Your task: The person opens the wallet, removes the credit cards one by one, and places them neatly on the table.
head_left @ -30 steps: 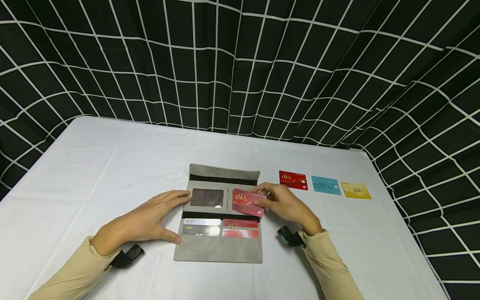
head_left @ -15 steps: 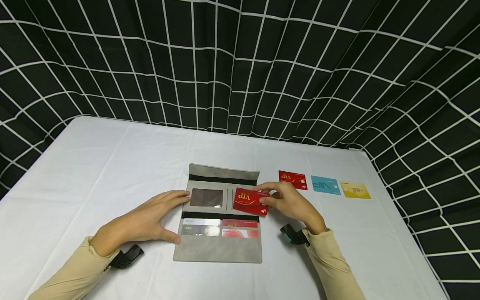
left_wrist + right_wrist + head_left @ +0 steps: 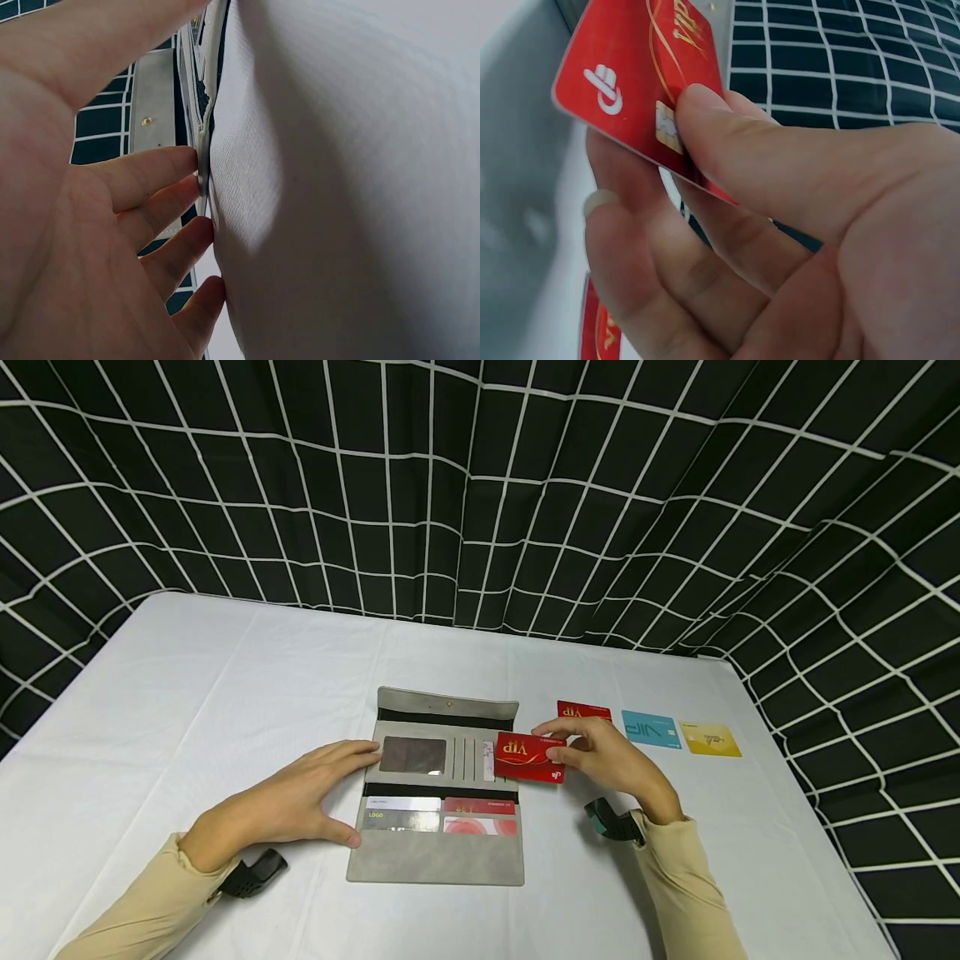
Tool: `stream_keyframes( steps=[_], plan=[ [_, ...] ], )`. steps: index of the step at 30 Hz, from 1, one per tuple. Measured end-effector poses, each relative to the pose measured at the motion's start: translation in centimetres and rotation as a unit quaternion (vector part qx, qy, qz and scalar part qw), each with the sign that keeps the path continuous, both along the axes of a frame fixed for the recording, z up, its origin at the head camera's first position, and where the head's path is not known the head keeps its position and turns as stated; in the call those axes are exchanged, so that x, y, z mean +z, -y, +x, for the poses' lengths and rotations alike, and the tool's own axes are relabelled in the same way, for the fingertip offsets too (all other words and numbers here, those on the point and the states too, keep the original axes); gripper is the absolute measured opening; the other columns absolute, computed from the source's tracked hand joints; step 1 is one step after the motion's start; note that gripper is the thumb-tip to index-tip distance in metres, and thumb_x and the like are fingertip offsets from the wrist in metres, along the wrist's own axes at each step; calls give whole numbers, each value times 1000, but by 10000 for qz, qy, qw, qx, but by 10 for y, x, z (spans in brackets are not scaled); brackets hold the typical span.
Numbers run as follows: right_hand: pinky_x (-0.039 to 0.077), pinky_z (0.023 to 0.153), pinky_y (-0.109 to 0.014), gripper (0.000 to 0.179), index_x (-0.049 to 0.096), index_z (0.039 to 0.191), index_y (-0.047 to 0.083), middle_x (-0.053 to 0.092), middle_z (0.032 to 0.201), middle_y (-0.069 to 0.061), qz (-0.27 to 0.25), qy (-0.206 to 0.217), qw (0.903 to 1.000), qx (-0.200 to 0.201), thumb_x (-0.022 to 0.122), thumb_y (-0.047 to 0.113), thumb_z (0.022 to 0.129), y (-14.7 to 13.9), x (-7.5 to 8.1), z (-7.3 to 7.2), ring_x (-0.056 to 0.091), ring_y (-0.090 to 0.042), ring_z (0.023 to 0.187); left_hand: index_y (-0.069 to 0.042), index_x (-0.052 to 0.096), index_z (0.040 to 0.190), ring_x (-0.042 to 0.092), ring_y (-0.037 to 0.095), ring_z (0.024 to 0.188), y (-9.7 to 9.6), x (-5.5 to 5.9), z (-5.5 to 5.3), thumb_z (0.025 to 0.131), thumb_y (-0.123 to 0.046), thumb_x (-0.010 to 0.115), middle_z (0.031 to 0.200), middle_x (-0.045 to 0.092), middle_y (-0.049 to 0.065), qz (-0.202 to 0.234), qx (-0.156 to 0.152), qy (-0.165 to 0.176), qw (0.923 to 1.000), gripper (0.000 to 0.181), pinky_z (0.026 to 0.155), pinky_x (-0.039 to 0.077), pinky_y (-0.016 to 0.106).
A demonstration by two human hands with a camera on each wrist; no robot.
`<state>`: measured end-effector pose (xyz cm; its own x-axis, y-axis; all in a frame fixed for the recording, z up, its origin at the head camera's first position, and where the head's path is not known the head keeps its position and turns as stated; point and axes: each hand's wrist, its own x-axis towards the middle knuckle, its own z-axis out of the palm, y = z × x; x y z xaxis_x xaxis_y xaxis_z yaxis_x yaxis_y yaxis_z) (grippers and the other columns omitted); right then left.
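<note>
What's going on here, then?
A person's right hand pinches a rectangular red plastic VIP card at the right edge of an open grey leather-look wallet, while the left hand touches its left edge. Another rectangular red card, a rectangular blue card and a rectangular yellow card lie on the white cloth-covered table.

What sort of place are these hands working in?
Probably a staged indoor recording setup: a black fabric backdrop with white grid lines hangs beyond a flat white cloth-covered table, and a black camera-like device sits at the left wrist.

On the table (image 3: 300, 693), the wallet (image 3: 437, 858) lies left of three cards (image 3: 651, 729).
</note>
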<state>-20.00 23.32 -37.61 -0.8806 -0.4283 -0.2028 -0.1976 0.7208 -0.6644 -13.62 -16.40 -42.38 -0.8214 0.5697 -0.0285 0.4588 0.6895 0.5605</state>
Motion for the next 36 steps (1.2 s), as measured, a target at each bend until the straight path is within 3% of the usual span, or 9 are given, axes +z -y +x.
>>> stream_keyframes(
  steps=[5,15,23,36],
  plan=[
    [61,77,-33,33,67,125,7,62,122,-21,-6,192,9998,-45,67,9,92,-11,2,-2,64,-27,96,-5,43,149,36,38,144,0,0,0,69,-52,83,156,40,11,-3,5,10,10000,101,115,31,61],
    [59,76,-31,36,63,128,5,60,127,-24,53,423,9989,-183,66,9,93,-30,5,-6,57,-32,106,-5,43,148,36,37,144,0,1,0,69,-52,83,156,39,10,-13,4,37,10000,100,114,32,61],
    [58,69,-29,35,62,128,2,60,121,-23,45,416,9991,-69,65,7,93,-42,7,-8,62,-21,85,-5,43,148,36,38,144,0,1,0,69,-52,83,156,39,10,-38,2,51,10000,101,115,32,61],
    [56,67,-27,34,63,126,0,59,115,-21,22,546,9984,-153,65,8,94,-59,6,-10,59,-22,85,-6,44,148,36,37,144,1,0,0,69,-53,83,157,39,9,-32,21,45,10000,100,115,32,61]
  ],
)
